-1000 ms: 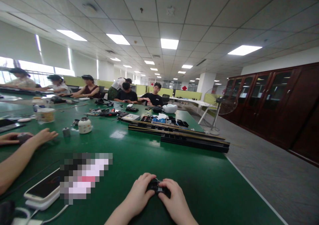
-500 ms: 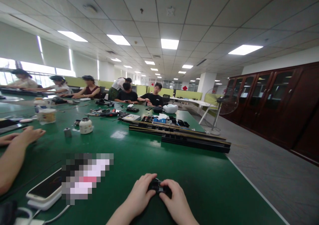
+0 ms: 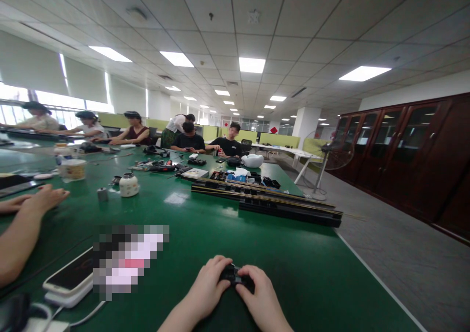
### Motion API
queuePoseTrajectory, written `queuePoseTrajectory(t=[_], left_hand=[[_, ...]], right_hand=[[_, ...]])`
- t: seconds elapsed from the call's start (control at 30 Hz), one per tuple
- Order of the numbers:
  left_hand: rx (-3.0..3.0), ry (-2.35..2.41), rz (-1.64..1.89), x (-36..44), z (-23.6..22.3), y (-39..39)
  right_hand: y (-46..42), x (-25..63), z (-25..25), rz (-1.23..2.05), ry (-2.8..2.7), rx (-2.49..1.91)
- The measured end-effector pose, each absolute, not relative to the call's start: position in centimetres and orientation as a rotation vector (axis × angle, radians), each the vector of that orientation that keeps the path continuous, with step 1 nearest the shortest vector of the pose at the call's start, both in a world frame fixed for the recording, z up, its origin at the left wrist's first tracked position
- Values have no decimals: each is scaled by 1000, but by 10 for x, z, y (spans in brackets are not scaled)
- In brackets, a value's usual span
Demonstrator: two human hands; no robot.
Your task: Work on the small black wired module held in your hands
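Note:
A small black part rests between my two hands, low on the green table. My left hand curls its fingers round the part's left end. From the right, my right hand pinches the other end with its fingers closed. Both hands rest on the tabletop near its front edge. Most of the part is hidden by my fingers.
A phone on a white charger with a cable lies to my left. A neighbour's forearm and hand rest on the left. Long black rails, a white jar, a cup and tools lie farther back. Several people sit at the far end.
My hands stay on the black part. The neighbour's hand on the left pulled back toward the table edge. The view shifted slightly.

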State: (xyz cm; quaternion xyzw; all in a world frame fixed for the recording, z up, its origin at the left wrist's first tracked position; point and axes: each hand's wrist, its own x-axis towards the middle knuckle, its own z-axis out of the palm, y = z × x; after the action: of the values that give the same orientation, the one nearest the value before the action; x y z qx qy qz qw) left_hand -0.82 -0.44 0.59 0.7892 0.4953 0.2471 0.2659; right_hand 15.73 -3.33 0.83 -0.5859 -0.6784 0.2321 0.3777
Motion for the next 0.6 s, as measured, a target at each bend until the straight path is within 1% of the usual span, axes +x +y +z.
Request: queuePoseTrajectory(t=[0.33,0.6], left_hand=[[2135,1352,650,-8,5,-4],[2104,1325,712,-8,2,-2]], right_hand=[[-35,158,7,566,-1727,-1500],[-33,157,5,533,-1758,-1523]])
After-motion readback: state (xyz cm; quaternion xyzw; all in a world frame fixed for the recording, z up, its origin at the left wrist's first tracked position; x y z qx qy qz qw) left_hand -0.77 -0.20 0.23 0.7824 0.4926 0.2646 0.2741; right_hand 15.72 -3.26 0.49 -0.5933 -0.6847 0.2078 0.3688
